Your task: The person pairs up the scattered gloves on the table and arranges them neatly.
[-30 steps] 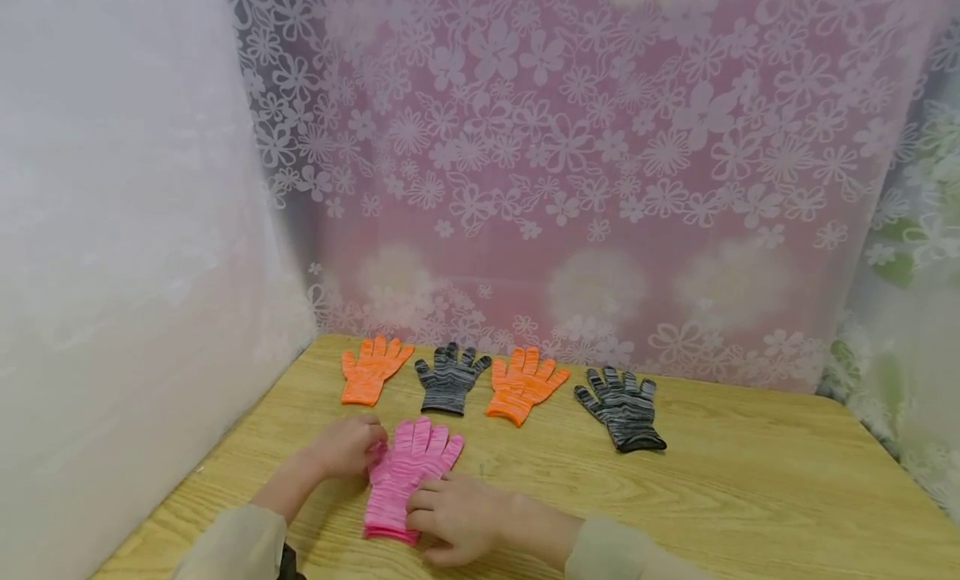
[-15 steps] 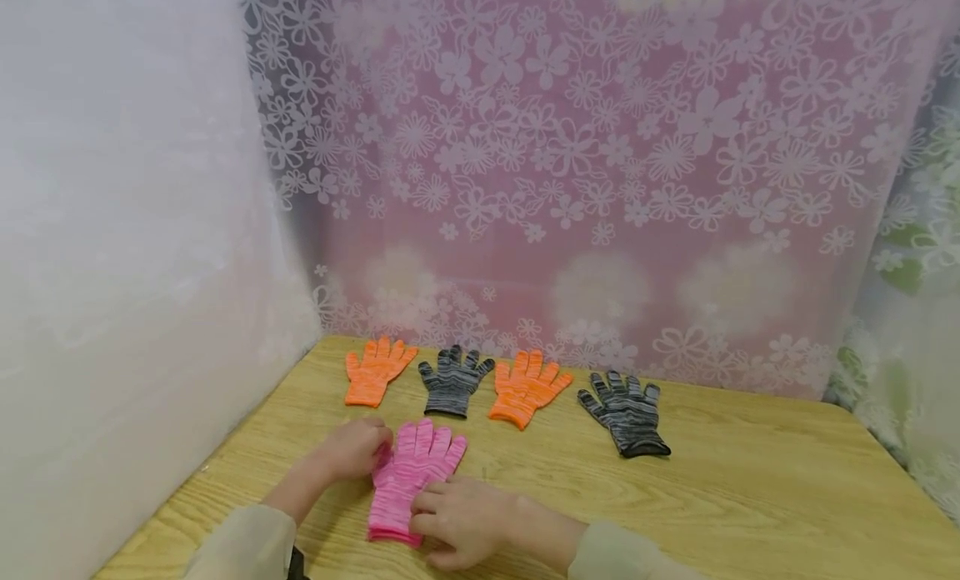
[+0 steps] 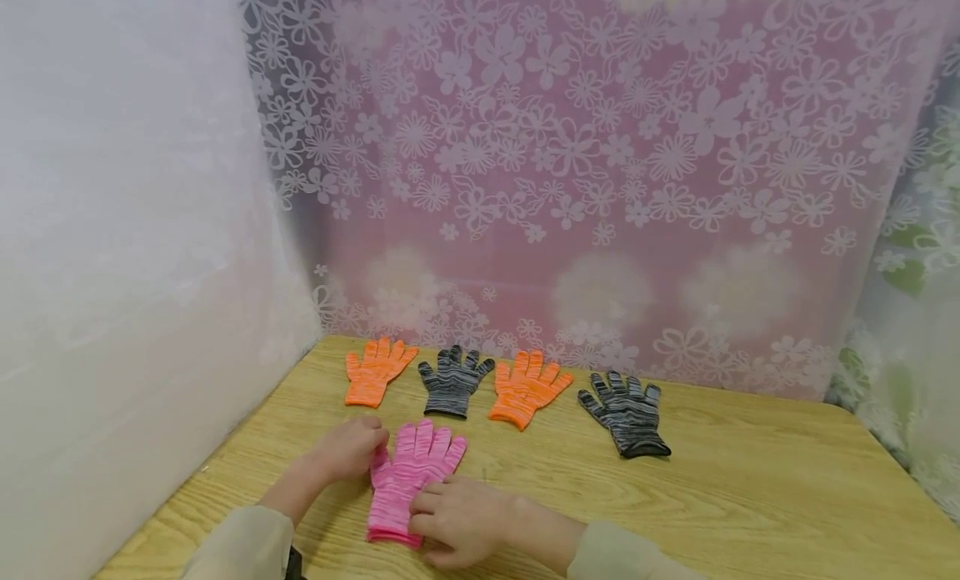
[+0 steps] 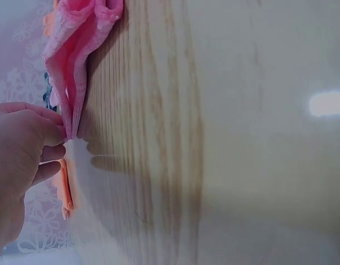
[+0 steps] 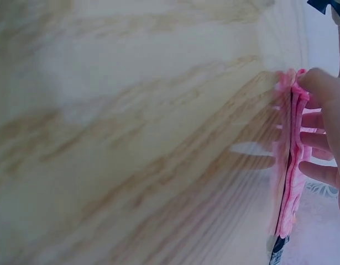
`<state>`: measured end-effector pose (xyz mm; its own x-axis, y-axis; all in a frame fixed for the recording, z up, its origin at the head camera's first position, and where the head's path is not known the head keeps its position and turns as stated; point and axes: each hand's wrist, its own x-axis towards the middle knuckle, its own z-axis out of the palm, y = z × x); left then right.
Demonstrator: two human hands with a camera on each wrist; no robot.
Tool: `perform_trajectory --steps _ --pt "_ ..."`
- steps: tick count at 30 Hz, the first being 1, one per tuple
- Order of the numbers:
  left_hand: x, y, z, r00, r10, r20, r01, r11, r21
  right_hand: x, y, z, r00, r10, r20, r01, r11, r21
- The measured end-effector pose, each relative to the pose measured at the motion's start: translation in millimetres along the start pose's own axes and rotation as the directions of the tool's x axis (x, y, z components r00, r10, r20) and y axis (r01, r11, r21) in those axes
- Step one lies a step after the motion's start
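A pink knit glove lies on the table in front of me, its fingers pointing away. My left hand pinches the tip of the glove's thumb between thumb and fingertips, and the left wrist view shows the pink fabric stretched from that pinch. At the glove's right side, my right hand rests its fingers on the fabric near the cuff. From the right wrist view, the right thumb touches the pink edge while the other fingers lie over the glove. Layers show along that edge; I cannot tell whether two gloves are stacked.
Beyond my hands, a row holds an orange glove, a grey-black glove, another orange glove and another grey-black glove. A floral curtain backs the wooden table; a white sheet hangs at left.
My left hand has shifted very slightly left with the glove's thumb. The right hand stays on the glove, and the row of gloves is unchanged.
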<state>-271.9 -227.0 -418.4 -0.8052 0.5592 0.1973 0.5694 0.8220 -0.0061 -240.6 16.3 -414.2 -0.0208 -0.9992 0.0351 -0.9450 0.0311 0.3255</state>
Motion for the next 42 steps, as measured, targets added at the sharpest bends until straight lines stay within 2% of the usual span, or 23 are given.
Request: perform_trajectory --steps 4,9,12,17,24,29,33,36,38,42 --pt "-2.4 -1.6 -1.5 0.998 0.045 -0.048 -0.044 0.999 0.019 0.8 -2.0 -0.3 1.0 0.006 -0.019 -0.007 1.0 -0.027" --pt "-5.2 0.1 -7.0 0.985 0.118 -0.127 -0.115 0.993 0.028 -1.5 -4.3 -2.3 1.0 -0.002 -0.015 0.001 0.999 -0.038" --pt "-7.2 4.5 -9.4 0.983 0.144 -0.114 -0.143 0.99 0.017 -2.2 -4.4 -2.6 1.0 -0.002 -0.001 0.002 1.0 -0.031" --pt "-11.2 8.8 -6.0 0.983 0.18 -0.048 -0.18 0.984 0.012 -2.4 -3.5 -1.4 1.0 -0.002 0.016 0.002 1.0 -0.009" --pt "-16.0 5.9 -2.8 0.966 0.253 -0.045 -0.248 0.964 0.096 -1.8 -1.2 1.5 1.0 -0.027 -0.003 0.027 1.0 0.013" --pt "-14.9 4.6 -6.2 0.973 0.23 -0.027 -0.227 0.971 0.08 -1.0 1.0 1.9 1.0 -0.031 0.003 0.031 1.0 -0.005" --pt "-11.5 7.8 -11.6 0.986 0.165 -0.022 -0.165 0.986 -0.021 -0.8 0.8 0.4 1.0 -0.024 0.008 0.024 1.0 -0.011" --pt "-8.8 12.1 -14.5 0.991 0.137 0.001 -0.137 0.987 -0.087 -0.9 -0.6 -1.5 1.0 -0.012 0.017 0.012 1.0 -0.011" --pt "-7.4 14.4 -14.1 0.989 0.148 0.021 -0.146 0.984 -0.101 -0.5 -1.6 -2.8 1.0 -0.009 0.024 0.009 1.0 -0.014" --pt "-7.0 16.5 -10.6 0.982 0.184 0.05 -0.181 0.981 -0.064 1.4 -4.3 -4.1 0.999 -0.027 0.027 0.027 1.0 -0.005"
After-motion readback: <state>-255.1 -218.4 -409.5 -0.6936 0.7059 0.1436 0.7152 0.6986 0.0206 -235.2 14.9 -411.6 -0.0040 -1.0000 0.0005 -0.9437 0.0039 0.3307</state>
